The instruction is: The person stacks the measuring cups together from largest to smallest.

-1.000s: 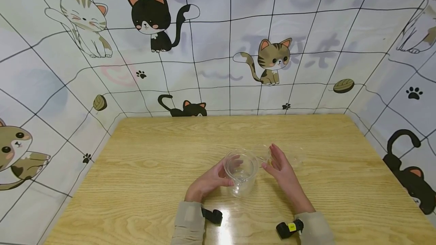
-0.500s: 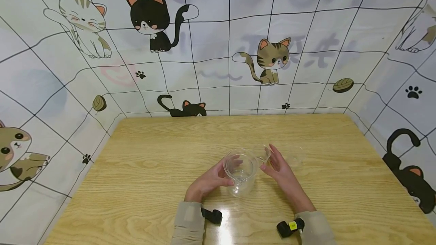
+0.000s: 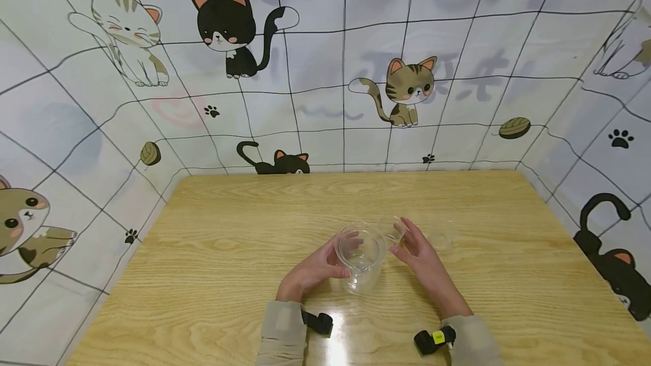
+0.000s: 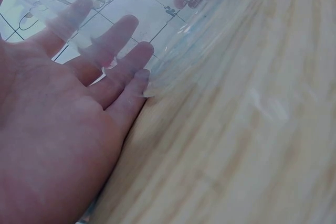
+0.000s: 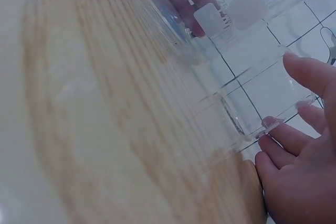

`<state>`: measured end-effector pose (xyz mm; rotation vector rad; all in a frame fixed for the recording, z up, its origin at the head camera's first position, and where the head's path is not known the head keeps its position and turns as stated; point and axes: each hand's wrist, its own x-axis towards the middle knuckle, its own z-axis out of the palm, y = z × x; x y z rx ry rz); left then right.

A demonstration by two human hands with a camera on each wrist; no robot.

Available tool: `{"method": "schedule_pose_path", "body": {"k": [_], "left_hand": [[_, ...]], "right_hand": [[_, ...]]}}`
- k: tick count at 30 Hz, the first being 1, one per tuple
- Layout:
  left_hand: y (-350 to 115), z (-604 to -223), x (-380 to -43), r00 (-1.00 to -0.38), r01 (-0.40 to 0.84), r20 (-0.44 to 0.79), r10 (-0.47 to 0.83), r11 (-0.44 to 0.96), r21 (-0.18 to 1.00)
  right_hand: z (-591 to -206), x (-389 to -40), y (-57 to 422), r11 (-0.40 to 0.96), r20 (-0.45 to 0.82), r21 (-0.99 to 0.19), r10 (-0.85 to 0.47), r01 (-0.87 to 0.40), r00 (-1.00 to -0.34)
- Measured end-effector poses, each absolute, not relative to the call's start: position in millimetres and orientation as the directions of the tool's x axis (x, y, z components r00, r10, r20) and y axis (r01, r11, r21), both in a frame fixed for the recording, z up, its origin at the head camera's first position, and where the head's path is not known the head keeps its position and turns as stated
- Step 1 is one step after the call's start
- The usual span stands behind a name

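On the wooden table, my left hand [image 3: 316, 269] holds a large clear beaker [image 3: 362, 261], thumb at the near side and fingers round the far side. The beaker stands upright, its open top facing up. Just to its right and a little behind is a smaller clear glass [image 3: 390, 228], which my right hand [image 3: 421, 253] holds between thumb and fingers. In the left wrist view my fingers [image 4: 123, 32] lie along the beaker's wall. From the right wrist, white printed patches [image 5: 210, 19] show on the large beaker, and my fingertips touch the small glass [image 5: 252, 95].
Another clear, round object [image 3: 441, 233] stands faintly visible to the right of my right hand; its kind is hard to tell. The table [image 3: 229, 230] is bounded behind and at both sides by white cloth [image 3: 325, 72] printed with cats and grid lines.
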<state>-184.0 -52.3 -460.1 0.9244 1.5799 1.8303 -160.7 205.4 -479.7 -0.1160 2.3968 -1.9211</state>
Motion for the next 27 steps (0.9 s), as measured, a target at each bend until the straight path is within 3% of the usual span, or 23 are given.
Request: {"method": "schedule_pose_path", "body": {"k": [16, 27], "left_hand": [[-50, -483, -192, -0.637, -0.001, 0.118, 0.762, -0.153, 0.988], [-52, -463, -185, -0.625, -0.008, 0.109, 0.773, -0.147, 0.989]], "right_hand": [[-481, -159, 206, 0.205, 0.021, -0.978, -0.108, -0.043, -0.994], [-483, -162, 205, 0.228, -0.003, -0.973, -0.108, -0.021, -0.994]]}}
